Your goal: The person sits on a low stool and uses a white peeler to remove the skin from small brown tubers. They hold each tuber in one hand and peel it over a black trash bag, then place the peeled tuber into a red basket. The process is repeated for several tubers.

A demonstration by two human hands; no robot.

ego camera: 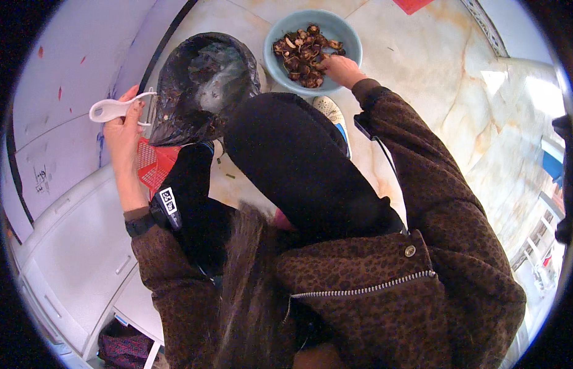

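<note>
A white Y-shaped peeler (112, 110) is held in my left hand (122, 133), its blade end pointing right, beside a bin lined with a black plastic bag (175, 115). My right hand (343, 70) reaches over the rim of a blue-grey plastic basin (353, 44), fingertips touching the brown, dirt-covered tubers (309, 51) heaped inside. Whether the fingers grip a tuber cannot be told. Among the tubers lie a few pale pieces. Some scraps and clear plastic show inside the black bag.
A red plastic basket (157, 161) stands below the bag, near my left leg. My patterned shoe (330, 110) is just under the basin. White cabinets (79, 263) line the left side. Small green scraps (230, 175) lie on the marbled floor (434, 60). Another red object (412, 3) is at the top edge.
</note>
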